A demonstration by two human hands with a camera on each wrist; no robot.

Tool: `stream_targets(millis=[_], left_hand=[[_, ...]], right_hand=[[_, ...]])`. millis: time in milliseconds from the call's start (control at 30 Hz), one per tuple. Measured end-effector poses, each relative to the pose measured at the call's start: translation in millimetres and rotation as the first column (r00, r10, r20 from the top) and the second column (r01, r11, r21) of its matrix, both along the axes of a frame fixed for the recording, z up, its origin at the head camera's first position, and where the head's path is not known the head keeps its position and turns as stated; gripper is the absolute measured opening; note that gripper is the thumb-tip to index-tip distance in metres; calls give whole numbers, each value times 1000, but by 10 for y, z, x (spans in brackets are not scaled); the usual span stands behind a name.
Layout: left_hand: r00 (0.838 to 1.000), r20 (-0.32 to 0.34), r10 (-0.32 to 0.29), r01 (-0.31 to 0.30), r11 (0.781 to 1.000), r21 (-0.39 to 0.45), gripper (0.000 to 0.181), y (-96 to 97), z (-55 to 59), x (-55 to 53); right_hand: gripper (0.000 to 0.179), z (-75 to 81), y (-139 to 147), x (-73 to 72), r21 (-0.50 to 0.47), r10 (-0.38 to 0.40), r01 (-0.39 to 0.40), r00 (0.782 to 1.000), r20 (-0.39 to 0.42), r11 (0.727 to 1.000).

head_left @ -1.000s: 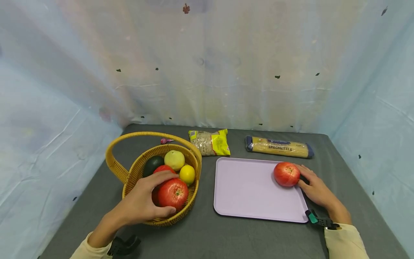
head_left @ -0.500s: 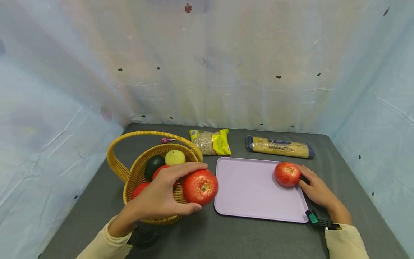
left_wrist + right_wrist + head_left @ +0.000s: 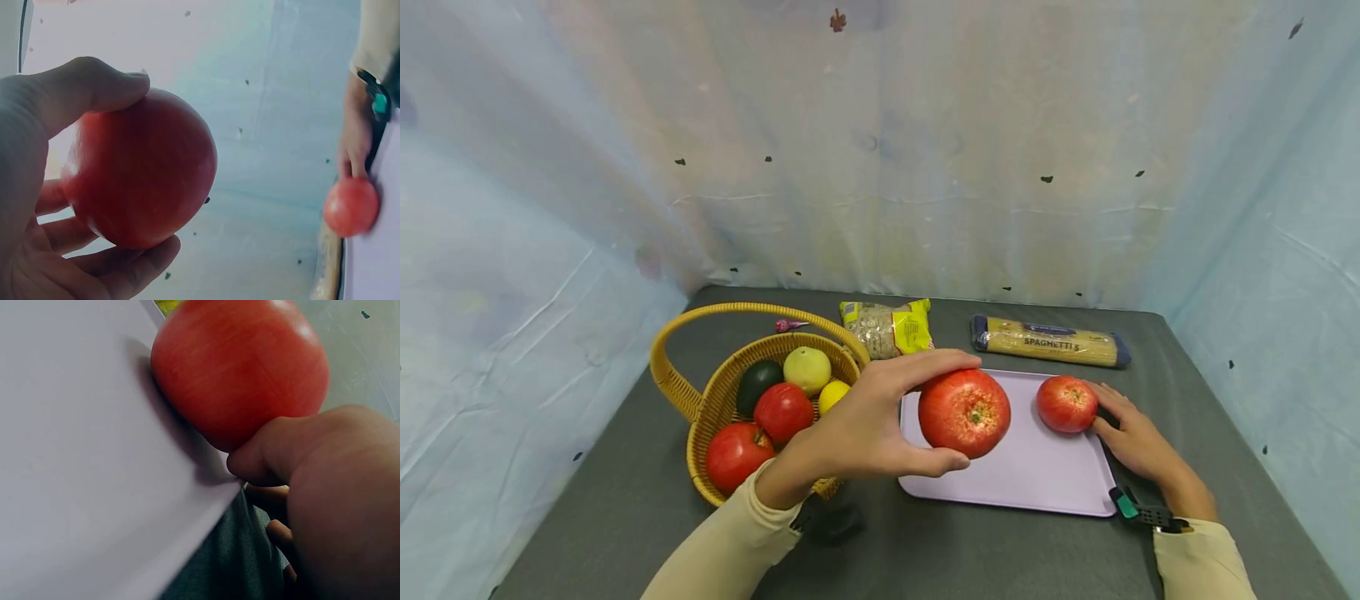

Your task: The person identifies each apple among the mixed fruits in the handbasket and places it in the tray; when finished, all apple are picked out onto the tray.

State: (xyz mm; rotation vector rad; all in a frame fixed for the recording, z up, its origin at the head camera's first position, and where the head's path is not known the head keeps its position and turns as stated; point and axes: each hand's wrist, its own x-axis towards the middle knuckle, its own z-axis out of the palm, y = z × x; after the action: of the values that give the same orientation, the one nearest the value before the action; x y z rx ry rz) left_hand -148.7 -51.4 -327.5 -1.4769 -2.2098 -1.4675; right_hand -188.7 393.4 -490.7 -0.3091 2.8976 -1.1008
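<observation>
My left hand (image 3: 876,421) grips a red apple (image 3: 965,414) between thumb and fingers, raised over the left part of a lilac tray (image 3: 1030,487). Close up in the left wrist view, the thumb lies on one side of this apple and the fingers on the other. A second red apple (image 3: 1066,404) sits at the tray's right side. Beside it rests my right hand (image 3: 1138,442), fingers extended outside the tray edge. In the right wrist view its thumb (image 3: 275,447) touches that apple right at the rim.
Left, a yellow wicker basket (image 3: 700,454) with a tall handle holds two red apples (image 3: 783,412), a dark green fruit (image 3: 757,385), a pale green fruit (image 3: 807,370) and a yellow fruit (image 3: 832,396). Behind lie a yellow-ended bag (image 3: 887,327), a spaghetti pack (image 3: 1048,340) and a small purple item (image 3: 787,325).
My left hand has lifted the apple out of the basket and carried it right, over the tray. The right hand and the apple beside it stay in place.
</observation>
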Motion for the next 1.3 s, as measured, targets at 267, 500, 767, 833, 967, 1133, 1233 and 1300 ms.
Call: stream_targets(millis=[267,500,767,833,967,1133,1233,1300], left_hand=[[999,9,-36,36,999,23,81,353,20,-130],[998,18,-67,66,996,52,82,614,45,-211],[997,55,-47,44,997,57,81,767,-49,-298],[998,58,-31,28,998,47,81,794,-90,-327],[996,83,17,-19,999,28,82,873,-199,-389],[984,147,104,-103,995,-14,81,985,-397,-464],[965,189,181,-175,983,-48,81,1045,-528,-506],[950,207,235,-223,972,-76,81,1079,-606,-535]], right_hand=[[59,-17,13,-6,-10,9,-9,999,-36,1000],[60,11,-13,-3,20,-20,20,999,30,1000],[60,-6,-6,-12,-5,-1,1,1000,-13,1000],[60,-1,1,-19,-2,-10,10,1000,2,1000],[61,10,14,-36,22,-32,31,999,40,999],[60,-7,26,-33,22,-15,15,1000,12,1000],[59,-15,20,-26,9,-2,2,1000,-12,1000],[59,-14,11,-22,4,-1,1,1000,-15,1000]])
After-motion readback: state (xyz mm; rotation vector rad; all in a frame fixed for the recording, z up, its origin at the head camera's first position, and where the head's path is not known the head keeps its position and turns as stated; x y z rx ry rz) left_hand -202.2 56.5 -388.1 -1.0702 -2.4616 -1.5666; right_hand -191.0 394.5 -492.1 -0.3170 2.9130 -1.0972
